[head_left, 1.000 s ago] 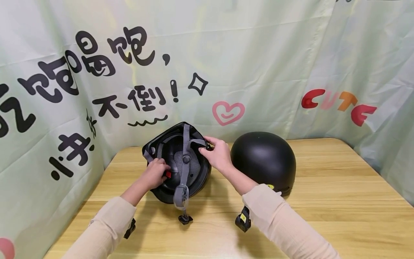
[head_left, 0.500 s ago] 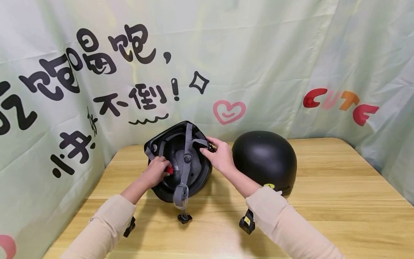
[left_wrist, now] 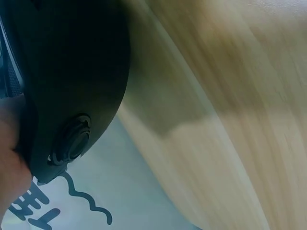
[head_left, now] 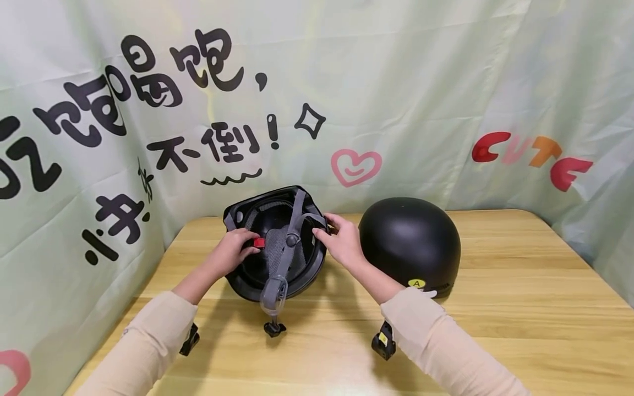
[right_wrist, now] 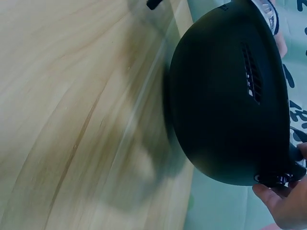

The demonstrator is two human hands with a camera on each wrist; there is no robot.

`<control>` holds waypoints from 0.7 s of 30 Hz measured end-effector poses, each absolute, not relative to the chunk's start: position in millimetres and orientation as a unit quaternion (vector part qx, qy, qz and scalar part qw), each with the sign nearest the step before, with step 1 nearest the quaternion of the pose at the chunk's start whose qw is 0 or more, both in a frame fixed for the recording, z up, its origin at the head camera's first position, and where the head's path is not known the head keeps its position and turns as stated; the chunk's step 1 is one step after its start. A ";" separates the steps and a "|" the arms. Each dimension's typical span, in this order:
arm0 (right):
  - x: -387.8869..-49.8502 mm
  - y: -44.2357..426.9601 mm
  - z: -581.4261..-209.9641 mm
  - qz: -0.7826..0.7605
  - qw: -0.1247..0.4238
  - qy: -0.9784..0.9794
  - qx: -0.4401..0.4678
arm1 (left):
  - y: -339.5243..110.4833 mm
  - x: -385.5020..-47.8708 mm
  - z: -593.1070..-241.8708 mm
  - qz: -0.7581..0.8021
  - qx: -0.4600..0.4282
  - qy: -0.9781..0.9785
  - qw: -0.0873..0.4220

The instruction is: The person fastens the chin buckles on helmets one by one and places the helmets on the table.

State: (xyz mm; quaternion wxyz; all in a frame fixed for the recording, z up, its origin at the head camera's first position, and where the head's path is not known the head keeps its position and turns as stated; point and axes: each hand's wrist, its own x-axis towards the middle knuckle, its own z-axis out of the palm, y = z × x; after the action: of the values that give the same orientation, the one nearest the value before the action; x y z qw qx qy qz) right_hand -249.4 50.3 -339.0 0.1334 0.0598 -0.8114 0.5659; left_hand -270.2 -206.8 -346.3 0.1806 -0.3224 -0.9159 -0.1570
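Half-shell helmet (head_left: 277,250), black: tilted, padded interior exposed, near wooden table's (head_left: 520,291) back edge, left of middle. Left hand (head_left: 233,251) pinches its red buckle tab (head_left: 259,242); right hand (head_left: 344,240) grips the rim beside side knob (right_wrist: 272,179). Second black helmet (head_left: 410,239): dome up, alongside.

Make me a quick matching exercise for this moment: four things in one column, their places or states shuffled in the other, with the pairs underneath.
Things
1. left hand
2. round yellow sticker
3. gray-strapped helmet
4. right hand

Places or states
A. opening turned toward the head camera
B. holding a small red piece
C. gripping the edge of the gray-strapped helmet
D. low on the dome-up black helmet

Pairs: 1-B, 2-D, 3-A, 4-C
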 end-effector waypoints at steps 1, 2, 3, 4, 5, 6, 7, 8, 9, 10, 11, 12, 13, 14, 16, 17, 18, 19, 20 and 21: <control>-250.0 51.5 -339.4 0.566 0.134 -0.811 0.060 | -206.0 -270.4 -345.2 -0.158 -0.324 -0.915 0.182; -250.4 52.8 -339.8 0.563 0.133 -0.813 0.062 | -205.4 -270.6 -344.5 -0.159 -0.323 -0.915 0.182; -250.2 54.1 -339.7 0.562 0.132 -0.814 0.065 | -204.7 -270.4 -343.5 -0.159 -0.325 -0.914 0.181; -249.7 55.4 -339.5 0.558 0.134 -0.816 0.070 | -203.9 -270.1 -343.1 -0.159 -0.325 -0.914 0.181; -249.0 56.7 -338.8 0.557 0.135 -0.817 0.072 | -203.2 -269.9 -342.8 -0.158 -0.327 -0.914 0.182; -247.8 58.1 -337.6 0.554 0.138 -0.817 0.076 | -202.8 -269.9 -342.7 -0.156 -0.329 -0.913 0.183; -246.3 59.3 -336.0 0.552 0.146 -0.817 0.082 | -202.2 -269.6 -342.5 -0.154 -0.330 -0.913 0.185; -244.9 60.5 -334.1 0.548 0.156 -0.817 0.088 | -201.7 -269.5 -342.5 -0.155 -0.331 -0.912 0.187; -243.4 61.4 -332.1 0.543 0.170 -0.816 0.096 | -201.3 -269.5 -342.4 -0.156 -0.332 -0.911 0.190; -242.0 62.0 -330.1 0.537 0.185 -0.816 0.105 | -201.0 -269.5 -342.6 -0.157 -0.332 -0.910 0.194; -240.5 62.3 -327.6 0.531 0.200 -0.815 0.115 | -200.8 -269.8 -342.7 -0.160 -0.332 -0.908 0.198; -238.8 62.4 -325.2 0.520 0.218 -0.816 0.130 | -200.6 -269.9 -342.6 -0.162 -0.331 -0.908 0.201; -236.8 62.2 -322.6 0.511 0.235 -0.814 0.146 | -200.0 -270.1 -342.1 -0.164 -0.331 -0.907 0.204; -234.9 61.7 -320.4 0.498 0.252 -0.813 0.167 | -199.6 -270.1 -341.6 -0.166 -0.331 -0.906 0.207; -230.5 60.0 -316.7 0.471 0.280 -0.808 0.216 | -198.8 -270.1 -340.4 -0.167 -0.330 -0.905 0.210; -228.3 58.9 -315.3 0.456 0.292 -0.804 0.244 | -198.3 -270.1 -339.8 -0.167 -0.331 -0.905 0.210; -226.6 57.6 -314.8 0.438 0.302 -0.801 0.274 | -197.9 -269.9 -339.2 -0.168 -0.331 -0.904 0.211; -224.6 56.2 -314.4 0.419 0.310 -0.798 0.303 | -197.5 -269.8 -338.7 -0.170 -0.332 -0.903 0.211; -222.9 54.8 -314.5 0.396 0.319 -0.794 0.332 | -197.1 -269.8 -338.3 -0.171 -0.333 -0.903 0.212; -221.2 53.4 -315.0 0.370 0.329 -0.791 0.359 | -196.8 -269.8 -338.0 -0.173 -0.334 -0.902 0.213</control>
State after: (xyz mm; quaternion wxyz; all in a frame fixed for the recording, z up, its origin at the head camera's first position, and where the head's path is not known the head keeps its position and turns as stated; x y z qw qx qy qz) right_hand -221.2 53.4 -315.0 0.3287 0.3592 -0.7911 0.3701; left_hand -269.8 -196.8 -338.0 0.2128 -0.3343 -0.9017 -0.1731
